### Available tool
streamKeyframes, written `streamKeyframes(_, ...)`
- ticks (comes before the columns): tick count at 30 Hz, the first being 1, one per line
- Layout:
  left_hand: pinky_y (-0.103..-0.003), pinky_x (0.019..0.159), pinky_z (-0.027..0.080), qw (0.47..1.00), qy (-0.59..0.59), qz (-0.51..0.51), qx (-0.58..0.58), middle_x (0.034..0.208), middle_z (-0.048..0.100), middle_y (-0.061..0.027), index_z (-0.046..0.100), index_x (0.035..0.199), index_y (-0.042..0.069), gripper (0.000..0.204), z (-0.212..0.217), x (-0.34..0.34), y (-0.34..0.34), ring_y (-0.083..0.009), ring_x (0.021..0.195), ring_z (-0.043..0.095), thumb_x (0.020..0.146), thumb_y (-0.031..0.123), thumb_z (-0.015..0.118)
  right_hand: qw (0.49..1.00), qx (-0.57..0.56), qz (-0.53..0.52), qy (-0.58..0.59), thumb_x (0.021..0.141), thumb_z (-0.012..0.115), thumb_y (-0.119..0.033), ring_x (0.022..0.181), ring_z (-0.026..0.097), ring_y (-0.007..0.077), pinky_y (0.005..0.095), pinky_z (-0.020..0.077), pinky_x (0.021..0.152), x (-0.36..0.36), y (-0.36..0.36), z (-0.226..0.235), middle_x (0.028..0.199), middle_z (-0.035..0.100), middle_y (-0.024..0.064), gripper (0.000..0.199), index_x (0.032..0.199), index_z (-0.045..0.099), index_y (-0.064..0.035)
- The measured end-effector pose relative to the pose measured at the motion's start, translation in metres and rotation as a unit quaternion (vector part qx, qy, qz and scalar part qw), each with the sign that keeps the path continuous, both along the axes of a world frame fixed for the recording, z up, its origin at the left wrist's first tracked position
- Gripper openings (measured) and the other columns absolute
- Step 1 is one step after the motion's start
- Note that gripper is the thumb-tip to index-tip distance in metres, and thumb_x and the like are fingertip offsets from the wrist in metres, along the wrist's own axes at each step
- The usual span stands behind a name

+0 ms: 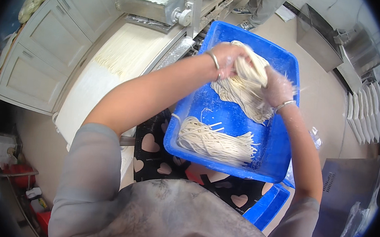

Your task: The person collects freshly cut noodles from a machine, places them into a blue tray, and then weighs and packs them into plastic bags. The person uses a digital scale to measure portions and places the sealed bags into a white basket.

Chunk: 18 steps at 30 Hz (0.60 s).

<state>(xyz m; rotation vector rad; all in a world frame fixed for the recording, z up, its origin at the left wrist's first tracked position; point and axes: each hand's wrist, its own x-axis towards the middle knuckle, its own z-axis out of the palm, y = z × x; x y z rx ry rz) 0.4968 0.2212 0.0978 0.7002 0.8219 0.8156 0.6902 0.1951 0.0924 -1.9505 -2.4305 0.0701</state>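
Your left hand (227, 60) and right hand (277, 88), turned inward over the far half of the blue tub (224, 111), are each clamped in a grip on a raised noodle bundle (254, 66) between them. Looser noodles (241, 97) lie below, inside the tub; a second bundle (217, 142) rests at its near end.

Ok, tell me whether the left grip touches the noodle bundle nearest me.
Apart: the head view shows the left grip toward the far end of the blue tub, bare blue showing between it and the near noodle bundle.
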Motion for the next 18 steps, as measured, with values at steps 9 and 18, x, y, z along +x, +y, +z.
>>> streamKeyframes(9, -0.038, 0.096, 0.044, 0.991, 0.077, -0.041, -0.105, 0.103, 0.069, -0.0032, 0.059, 0.117, 0.015, 0.042, -0.070, 0.002, 0.010, -0.0164, 0.097, 0.065, 0.095, 0.045, 0.040, 0.963, 0.076, 0.171, 0.195, 0.078, 0.072, -0.020, 0.111, 0.054, 0.0338, 0.0431, 0.0453, 0.094, 0.001, 0.010, -0.026, 0.111, 0.059, 0.0140, 0.035, 0.111, 0.064, -0.0090)
streamKeyframes(18, -0.038, 0.100, 0.043, 0.987, 0.146, 0.008, -0.065, 0.123, 0.060, -0.0181, 0.049, 0.129, -0.002, 0.057, -0.029, -0.026, -0.009, -0.0270, 0.110, 0.061, 0.096, 0.044, 0.052, 0.960, 0.039, 0.129, 0.246, 0.083, 0.059, -0.006, 0.095, 0.061, 0.0361, 0.0437, 0.0491, 0.084, -0.026, 0.020, -0.046, 0.105, 0.059, 0.0155, 0.021, 0.104, 0.063, -0.0062)
